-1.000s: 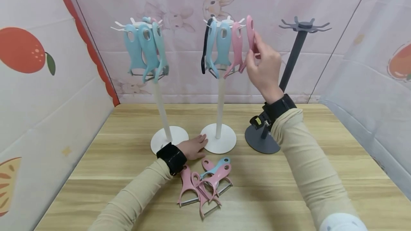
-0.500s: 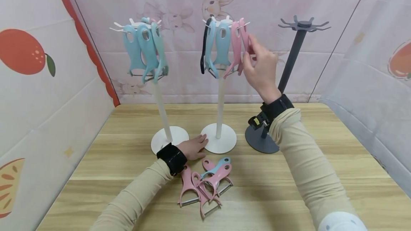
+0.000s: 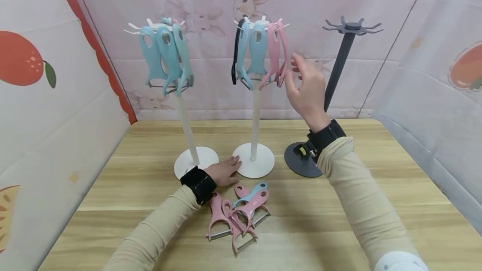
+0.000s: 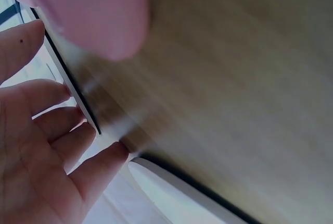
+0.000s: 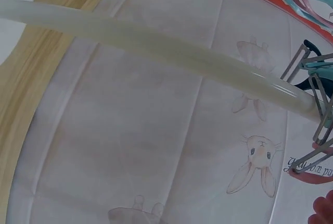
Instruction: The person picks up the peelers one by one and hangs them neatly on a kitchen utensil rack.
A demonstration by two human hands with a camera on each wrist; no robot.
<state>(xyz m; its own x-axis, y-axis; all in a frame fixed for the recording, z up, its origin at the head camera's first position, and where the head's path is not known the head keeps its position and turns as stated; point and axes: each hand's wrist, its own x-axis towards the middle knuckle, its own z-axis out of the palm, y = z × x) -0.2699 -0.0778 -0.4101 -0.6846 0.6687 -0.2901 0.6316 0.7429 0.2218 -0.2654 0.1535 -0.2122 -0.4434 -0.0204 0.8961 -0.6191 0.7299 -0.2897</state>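
Note:
My right hand (image 3: pixel 297 70) hovers with relaxed fingers just right of a pink peeler (image 3: pixel 283 51) that hangs on the middle white stand (image 3: pixel 256 116), beside another pink, two blue and a black one. It holds nothing. In the right wrist view the stand's pole (image 5: pixel 156 41) crosses the picture, with peeler blades (image 5: pixel 312 78) at the right. My left hand (image 3: pixel 229 166) lies flat on the table, its fingers (image 4: pixel 47 130) against the stand's round base (image 3: pixel 263 164). A pile of pink peelers and a blue one (image 3: pixel 237 216) lies just in front of that hand.
A second white stand (image 3: pixel 186 129) at the left carries several blue peelers (image 3: pixel 165 55). A grey stand (image 3: pixel 339 66) with bare hooks rises at the right, behind my right wrist. Printed cloth walls close in the wooden table (image 3: pixel 339 229) on three sides.
My right hand lowered the pink peeler onto a hook of the middle stand, let go of it and drew back down to the right. The left hand has stayed put.

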